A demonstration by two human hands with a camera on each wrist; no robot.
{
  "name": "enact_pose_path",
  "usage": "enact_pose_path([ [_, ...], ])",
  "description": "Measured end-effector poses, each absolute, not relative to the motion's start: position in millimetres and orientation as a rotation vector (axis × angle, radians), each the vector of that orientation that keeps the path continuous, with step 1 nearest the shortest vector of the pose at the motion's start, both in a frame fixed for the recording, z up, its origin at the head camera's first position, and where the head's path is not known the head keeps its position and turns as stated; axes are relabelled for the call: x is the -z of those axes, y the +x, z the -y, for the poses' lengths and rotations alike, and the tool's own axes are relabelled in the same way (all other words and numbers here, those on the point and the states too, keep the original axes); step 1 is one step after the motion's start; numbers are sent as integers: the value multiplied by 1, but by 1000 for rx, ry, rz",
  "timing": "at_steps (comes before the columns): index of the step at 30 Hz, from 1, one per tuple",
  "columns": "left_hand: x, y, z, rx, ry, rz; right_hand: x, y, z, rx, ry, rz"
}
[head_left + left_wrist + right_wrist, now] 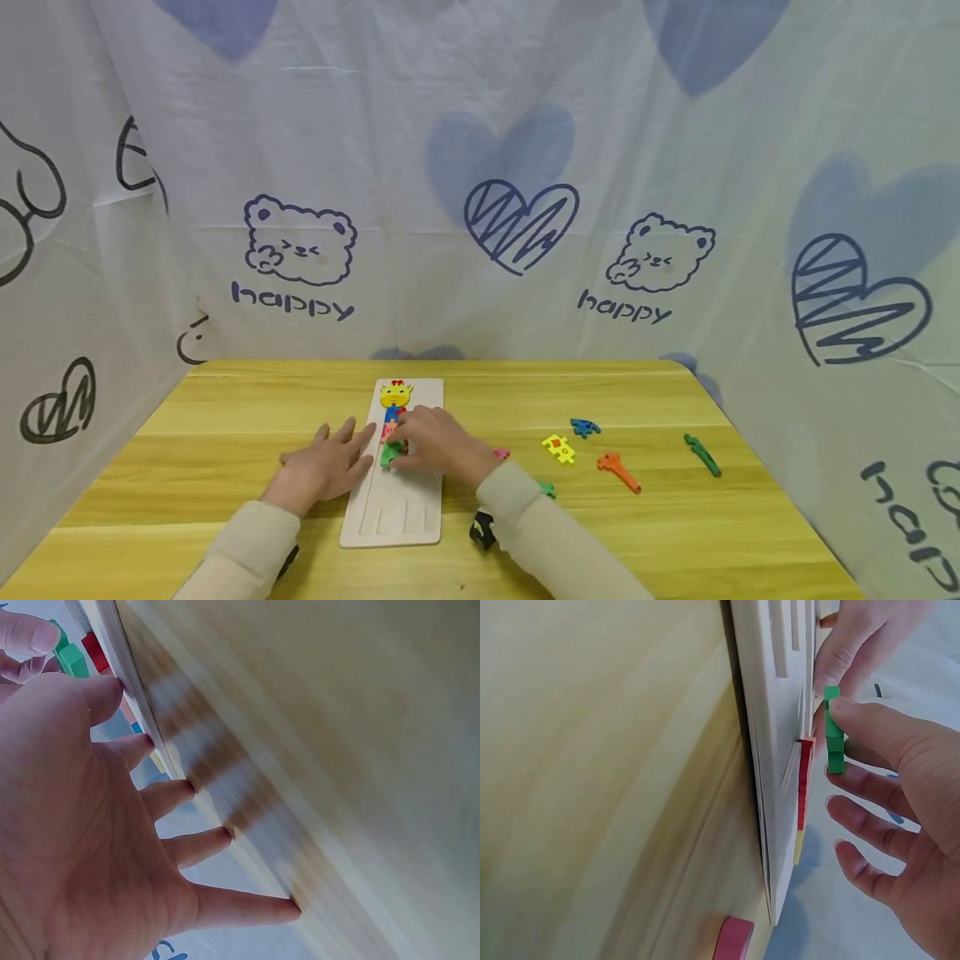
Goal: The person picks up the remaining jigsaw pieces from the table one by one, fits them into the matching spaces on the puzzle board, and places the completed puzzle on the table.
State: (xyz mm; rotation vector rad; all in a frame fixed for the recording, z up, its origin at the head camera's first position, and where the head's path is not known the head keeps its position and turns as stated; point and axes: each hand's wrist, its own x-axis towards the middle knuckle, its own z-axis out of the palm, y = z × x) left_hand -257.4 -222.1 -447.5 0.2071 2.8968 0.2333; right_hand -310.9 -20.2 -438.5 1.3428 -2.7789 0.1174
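A pale wooden puzzle board (426,500) lies lengthwise on the table, with a yellow giraffe head piece (396,396) at its far end. Below that head sit blue, red and pink pieces, partly covered by my right hand (442,446). Between thumb and finger, that hand pinches a green puzzle piece (835,742), held just off the board's surface in the right wrist view. My left hand (322,467) is spread at the board's left side, its thumb near the edge. In the left wrist view its fingertips (289,909) touch the tabletop.
Loose puzzle pieces lie to the right: a yellow one (558,449), a blue one (585,427), an orange one (620,472), a dark green one (702,455). A pink piece (501,453) and a green piece (547,489) show beside my right forearm. A printed cloth (480,317) hangs behind the table.
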Motion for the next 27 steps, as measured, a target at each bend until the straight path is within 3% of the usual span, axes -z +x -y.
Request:
enact_pose_path([
  [27, 448, -257, 223, -228, 211, -2892, 446, -312, 32, -70, 1270, 2780],
])
